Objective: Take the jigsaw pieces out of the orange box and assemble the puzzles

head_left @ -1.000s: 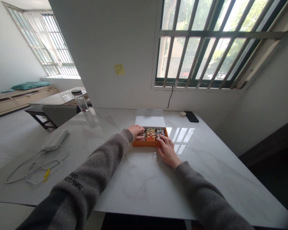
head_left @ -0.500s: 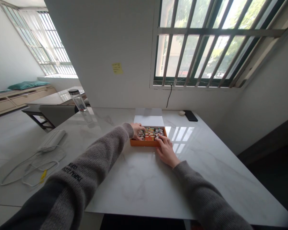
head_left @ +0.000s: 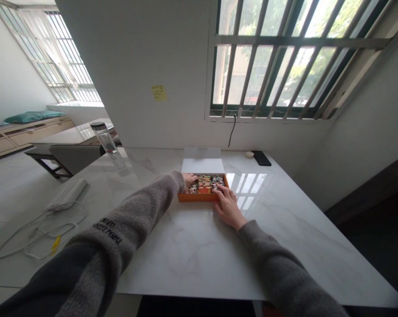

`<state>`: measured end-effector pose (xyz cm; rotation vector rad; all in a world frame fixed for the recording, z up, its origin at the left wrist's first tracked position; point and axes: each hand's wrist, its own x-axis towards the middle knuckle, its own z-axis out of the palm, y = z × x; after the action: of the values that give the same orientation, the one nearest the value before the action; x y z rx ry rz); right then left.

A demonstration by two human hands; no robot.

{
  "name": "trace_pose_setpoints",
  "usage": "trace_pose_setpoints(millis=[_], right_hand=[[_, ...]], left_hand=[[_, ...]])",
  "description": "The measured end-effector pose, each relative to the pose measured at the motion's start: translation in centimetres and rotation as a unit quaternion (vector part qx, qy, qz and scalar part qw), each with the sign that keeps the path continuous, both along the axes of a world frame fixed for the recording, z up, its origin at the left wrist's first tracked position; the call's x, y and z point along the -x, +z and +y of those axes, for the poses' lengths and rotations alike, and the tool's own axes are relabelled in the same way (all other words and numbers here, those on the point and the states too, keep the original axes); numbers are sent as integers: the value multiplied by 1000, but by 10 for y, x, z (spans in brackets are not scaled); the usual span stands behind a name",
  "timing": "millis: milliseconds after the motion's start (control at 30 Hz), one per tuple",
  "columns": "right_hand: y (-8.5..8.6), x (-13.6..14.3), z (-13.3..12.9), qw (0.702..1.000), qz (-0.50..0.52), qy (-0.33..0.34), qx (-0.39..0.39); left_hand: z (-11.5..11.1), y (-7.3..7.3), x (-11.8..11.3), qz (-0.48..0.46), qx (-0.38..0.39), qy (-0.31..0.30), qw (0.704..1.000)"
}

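Note:
An orange box (head_left: pixel 189 198) stands on the table with its pale lid folded up behind it. Inside, small multicoloured pieces (head_left: pixel 204 181) are packed in three sections, too small to identify; an orange-red patch shows at the front of the middle one. At the left end, my left hand (head_left: pixel 188 179) reaches over the rim with its fingers apart above the left section; nothing shows in them. My right hand (head_left: pixel 229 207) is at the front right corner, its fingers bent over the rim onto the right section and its thumb low outside, gripping the box.
The marbled white table (head_left: pixel 192 259) reaches to the wall. A black phone (head_left: pixel 262 158) and a small round white object (head_left: pixel 249 154) lie at the back right. At left are a clear bottle (head_left: pixel 105 140), a white power strip (head_left: pixel 68 193) and its looped cable (head_left: pixel 30 253).
My left hand has drawn slightly back toward the box's left end, and its fingers reach less far in. The right hand stays at its corner. The whole view has shifted slightly.

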<state>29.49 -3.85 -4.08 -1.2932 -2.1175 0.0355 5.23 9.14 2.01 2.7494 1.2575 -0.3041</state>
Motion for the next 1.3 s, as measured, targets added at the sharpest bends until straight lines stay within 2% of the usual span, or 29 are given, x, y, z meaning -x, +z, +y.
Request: trace_pose_setpoints(millis=[133, 400, 500, 633, 733, 800, 900, 1000, 1067, 1133, 1300], right_hand=[[0, 0, 0, 1000, 5, 0, 3], [-1, 0, 0, 1000, 3, 0, 3], [-2, 0, 1, 1000, 4, 0, 1], [-2, 0, 1, 1000, 2, -2, 1], [-3, 1, 1, 1000, 1, -6, 0], [-4, 1, 1, 1000, 1, -10, -2], [-6, 1, 2, 1000, 1, -11, -5], [-6, 0, 3, 1000, 2, -3, -8], [-6, -1, 3, 1000, 2, -2, -8], [-5, 0, 2, 1000, 1, -3, -5], [-3, 1, 1, 1000, 3, -6, -3]], left_hand=[[0, 7, 1, -8, -3, -2, 1000], [-9, 43, 6, -27, -68, 10, 997], [-25, 53, 5, -53, -68, 2, 996], [-62, 60, -11, -86, -18, -74, 993], [-93, 55, -27, -95, 44, -118, 987], [-108, 47, -33, -88, 110, -123, 982], [-117, 31, -34, -70, 210, -75, 972], [-113, 18, -27, -77, 319, -32, 944], [-107, 12, -22, -93, 332, -20, 938], [-101, 8, -18, -107, 304, -16, 946], [-90, 6, -11, -119, 288, -35, 950]])
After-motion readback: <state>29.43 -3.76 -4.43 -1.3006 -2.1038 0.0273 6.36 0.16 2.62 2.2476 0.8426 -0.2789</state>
